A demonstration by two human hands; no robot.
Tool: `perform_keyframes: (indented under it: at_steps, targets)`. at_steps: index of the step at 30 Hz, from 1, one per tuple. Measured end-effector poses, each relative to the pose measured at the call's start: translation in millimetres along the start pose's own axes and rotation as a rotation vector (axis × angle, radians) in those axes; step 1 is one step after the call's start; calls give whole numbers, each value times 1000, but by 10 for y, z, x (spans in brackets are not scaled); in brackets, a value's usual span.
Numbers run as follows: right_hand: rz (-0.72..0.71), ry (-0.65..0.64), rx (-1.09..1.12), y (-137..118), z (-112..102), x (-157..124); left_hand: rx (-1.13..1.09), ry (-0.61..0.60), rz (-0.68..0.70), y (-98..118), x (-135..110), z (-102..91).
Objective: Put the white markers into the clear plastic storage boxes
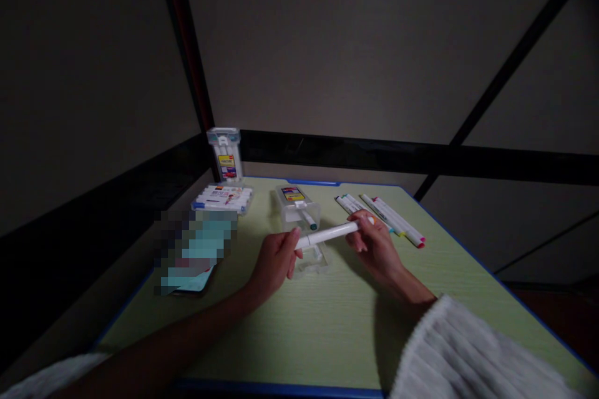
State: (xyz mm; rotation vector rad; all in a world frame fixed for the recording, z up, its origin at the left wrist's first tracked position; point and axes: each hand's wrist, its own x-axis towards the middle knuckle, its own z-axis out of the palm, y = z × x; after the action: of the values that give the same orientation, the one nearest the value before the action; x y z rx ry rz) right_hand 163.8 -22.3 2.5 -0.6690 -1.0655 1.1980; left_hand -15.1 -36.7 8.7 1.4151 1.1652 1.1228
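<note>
A white marker [327, 234] with an orange tip at its right end is held level between both hands above the table. My left hand [276, 259] pinches its left end between thumb and fingers, and my right hand [374, 246] grips the other end. Just behind the marker, a clear plastic marker case [296, 202] lies on its side with its lid [316, 264] open towards me. One marker with a dark green end [309, 220] shows inside the case. Several white markers [393, 218] with coloured ends lie side by side beyond my right hand, which partly covers them.
An upright clear case of markers [227, 156] stands at the back left corner. In front of it lies a flat pack of markers [223, 197]. A phone [194, 283], mostly pixelated, rests at the left. The pale green table [299, 336] has a blue edge, with walls behind and left.
</note>
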Motion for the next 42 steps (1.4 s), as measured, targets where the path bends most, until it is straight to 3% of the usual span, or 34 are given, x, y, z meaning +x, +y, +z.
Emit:
perform_keyframes:
  at_steps: [12,16,20,30,42]
  targets:
    - [83,-11,149,-127,25,-29,4,-14,-39,-32,-3,1]
    - [92,17,125,-146,20,-44,0,-11,-50,-38,2,7]
    - [124,-43,100,-165,38,-60,-6,3,-66,-45,11,3]
    - [59,-33,183,-121,33,-46,-31,-22,14,-11,-5,10]
    - [87,12,281,-110,13,-26,-184,-19,108,-25,-18,14]
